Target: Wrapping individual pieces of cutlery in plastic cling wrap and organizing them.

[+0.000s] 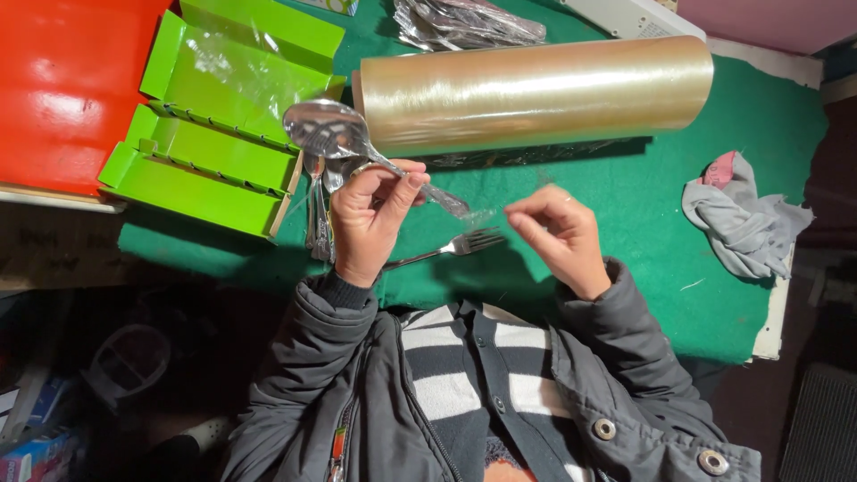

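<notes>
Plainly, handling: the spoons (332,132) are looking stiff, hard and fairly light as a small bundle; the polished metal is likely slippery, more so under film, so a pinch on the narrow handles, where several stack together, is probably giving the surest hold.
Film: the wrap (464,211) is thin, soft and clingy; it is likely tearing or bunching if pulled hard, so a light fingertip pinch at its loose end is suiting it.
Spoons, look: shiny silver bowls are catching bright light and blurring a little; they are being held above the green cloth (643,205), just in front of the roll.
Spoons, place: bowls are pointing up and left toward the green box (210,147); the wrapped handles are running down and right between the two hands.
Left hand: the left hand (370,223) is closing its fingers and thumb around the handles, gripping firmly.
Right hand: the right hand (558,234) is pinching thumb and forefinger together on the twisted tail of film; the other fingers are curling loosely.
Roll: a big roll (536,87) of clear film is lying across the cloth, near the spoons but apart from them.
Fork: a fork (451,246) is lying on the cloth under the hands, touched by neither as far as I can tell.
Cutlery: more cutlery (318,219) is lying beside the box.
Rag: a grey rag (741,219) is sitting well apart at the right.
</notes>
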